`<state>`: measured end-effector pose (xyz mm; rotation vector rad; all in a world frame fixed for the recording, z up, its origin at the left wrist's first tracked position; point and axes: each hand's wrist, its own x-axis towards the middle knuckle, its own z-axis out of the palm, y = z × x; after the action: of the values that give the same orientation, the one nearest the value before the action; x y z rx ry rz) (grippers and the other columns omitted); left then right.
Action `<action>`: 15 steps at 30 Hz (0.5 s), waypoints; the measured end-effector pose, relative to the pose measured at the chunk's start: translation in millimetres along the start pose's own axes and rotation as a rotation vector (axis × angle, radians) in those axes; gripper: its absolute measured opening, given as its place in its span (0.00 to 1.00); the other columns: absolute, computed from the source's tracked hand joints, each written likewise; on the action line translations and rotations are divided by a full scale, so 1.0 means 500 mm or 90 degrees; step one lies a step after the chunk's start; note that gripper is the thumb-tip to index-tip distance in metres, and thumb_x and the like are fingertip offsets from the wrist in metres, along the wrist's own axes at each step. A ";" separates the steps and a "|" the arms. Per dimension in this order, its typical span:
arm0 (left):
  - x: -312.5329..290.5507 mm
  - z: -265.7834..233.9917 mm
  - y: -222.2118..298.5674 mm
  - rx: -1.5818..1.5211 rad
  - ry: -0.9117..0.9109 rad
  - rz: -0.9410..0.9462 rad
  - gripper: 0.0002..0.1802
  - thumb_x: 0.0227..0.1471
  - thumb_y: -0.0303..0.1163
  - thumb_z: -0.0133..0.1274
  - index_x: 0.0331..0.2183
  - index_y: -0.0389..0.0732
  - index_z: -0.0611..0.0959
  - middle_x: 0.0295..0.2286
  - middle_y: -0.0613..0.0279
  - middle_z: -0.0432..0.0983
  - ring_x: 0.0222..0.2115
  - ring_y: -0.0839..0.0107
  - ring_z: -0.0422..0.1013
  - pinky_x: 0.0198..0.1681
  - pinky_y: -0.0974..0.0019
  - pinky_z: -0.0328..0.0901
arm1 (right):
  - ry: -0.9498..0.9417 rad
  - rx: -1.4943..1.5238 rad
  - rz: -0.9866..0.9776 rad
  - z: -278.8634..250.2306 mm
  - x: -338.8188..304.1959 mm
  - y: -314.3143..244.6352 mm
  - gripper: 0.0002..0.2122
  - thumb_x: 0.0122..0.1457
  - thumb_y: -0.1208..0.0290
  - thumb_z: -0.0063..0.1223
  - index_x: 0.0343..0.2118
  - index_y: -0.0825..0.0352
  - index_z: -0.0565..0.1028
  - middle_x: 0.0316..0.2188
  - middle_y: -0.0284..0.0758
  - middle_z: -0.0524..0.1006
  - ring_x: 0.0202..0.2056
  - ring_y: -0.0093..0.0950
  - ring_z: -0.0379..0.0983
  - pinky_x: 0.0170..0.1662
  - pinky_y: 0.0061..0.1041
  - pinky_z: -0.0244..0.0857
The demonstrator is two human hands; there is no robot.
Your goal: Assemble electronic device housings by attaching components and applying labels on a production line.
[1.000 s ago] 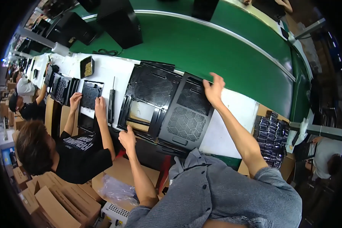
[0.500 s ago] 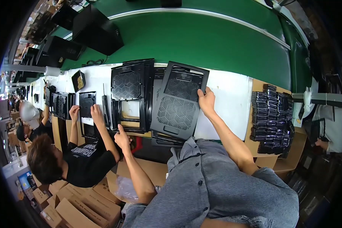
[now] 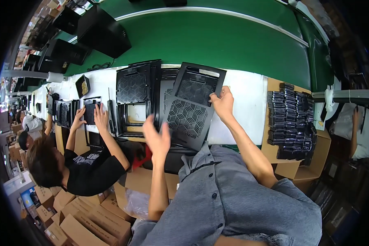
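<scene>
My right hand (image 3: 223, 103) pinches the right edge of a black computer-case panel (image 3: 187, 118) with a geometric line pattern and a rectangular opening near its far end. This panel leans at an angle over other black panels on the white worktop. Slightly blurred, my left hand (image 3: 157, 137) hovers by the panel's near left edge, fingers apart and holding nothing. Left of the panel lies a stack of black frames (image 3: 152, 82), on which sits a smaller patterned plate (image 3: 132, 88).
At left, a co-worker's hands (image 3: 101, 119) rest on a small black plate (image 3: 91, 107). A black screwdriver (image 3: 110, 112) and a tray of brass-coloured screws (image 3: 83, 87) lie nearby. Bagged black parts (image 3: 292, 121) sit on cardboard at right. Beyond runs a green belt (image 3: 217, 41).
My left hand has moved right toward the panel and its fingers have spread. The held panel has shifted a little and tilted. The co-worker's hands have flattened onto their plate.
</scene>
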<state>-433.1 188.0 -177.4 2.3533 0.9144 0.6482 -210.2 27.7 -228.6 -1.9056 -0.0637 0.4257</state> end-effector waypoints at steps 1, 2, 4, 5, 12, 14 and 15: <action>0.021 0.023 0.010 -0.030 -0.024 0.015 0.34 0.54 0.34 0.60 0.58 0.31 0.68 0.53 0.41 0.69 0.53 0.49 0.67 0.57 0.56 0.62 | -0.002 0.000 0.000 -0.003 -0.018 -0.026 0.10 0.55 0.79 0.56 0.39 0.74 0.70 0.30 0.44 0.78 0.23 0.40 0.78 0.30 0.34 0.75; 0.045 0.036 0.018 -0.032 -0.037 0.003 0.38 0.55 0.37 0.60 0.60 0.30 0.64 0.54 0.38 0.68 0.53 0.47 0.67 0.57 0.54 0.61 | -0.078 0.193 0.066 -0.005 -0.040 -0.062 0.12 0.56 0.81 0.55 0.42 0.72 0.68 0.30 0.44 0.79 0.23 0.36 0.79 0.28 0.33 0.75; 0.088 0.047 0.038 -0.122 -0.098 -0.069 0.38 0.57 0.37 0.59 0.60 0.28 0.63 0.50 0.39 0.73 0.49 0.51 0.72 0.55 0.57 0.64 | -0.150 0.385 0.129 -0.025 -0.064 -0.106 0.14 0.57 0.84 0.53 0.45 0.71 0.66 0.31 0.43 0.79 0.23 0.32 0.79 0.27 0.31 0.76; 0.102 0.051 0.027 -0.221 -0.167 -0.128 0.37 0.59 0.37 0.58 0.60 0.28 0.63 0.47 0.41 0.76 0.45 0.55 0.74 0.53 0.60 0.66 | -0.185 0.427 0.125 -0.038 -0.075 -0.122 0.15 0.57 0.84 0.52 0.47 0.71 0.64 0.31 0.44 0.79 0.23 0.33 0.79 0.27 0.32 0.76; 0.179 0.002 0.060 -0.469 -0.271 -0.269 0.23 0.63 0.39 0.53 0.52 0.32 0.74 0.37 0.55 0.81 0.33 0.72 0.77 0.39 0.68 0.70 | -0.266 0.479 -0.043 -0.123 -0.100 -0.273 0.14 0.61 0.80 0.50 0.50 0.74 0.68 0.37 0.44 0.80 0.22 0.27 0.77 0.27 0.27 0.76; 0.198 -0.020 0.084 -0.535 -0.234 -0.343 0.32 0.64 0.54 0.47 0.51 0.32 0.73 0.40 0.50 0.78 0.40 0.63 0.76 0.42 0.60 0.72 | -0.317 0.458 -0.093 -0.134 -0.128 -0.341 0.15 0.62 0.81 0.49 0.52 0.75 0.68 0.38 0.42 0.79 0.25 0.27 0.78 0.29 0.25 0.76; 0.201 -0.034 0.096 -0.603 -0.233 -0.401 0.36 0.62 0.59 0.46 0.51 0.32 0.72 0.42 0.46 0.75 0.43 0.56 0.74 0.44 0.51 0.72 | -0.368 0.435 -0.162 -0.144 -0.136 -0.365 0.16 0.64 0.82 0.47 0.54 0.77 0.67 0.39 0.41 0.79 0.30 0.27 0.79 0.36 0.26 0.76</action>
<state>-355.0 234.5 -110.9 1.1928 0.8463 0.2662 -221.8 14.5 -21.8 -1.0467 -0.4749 0.7063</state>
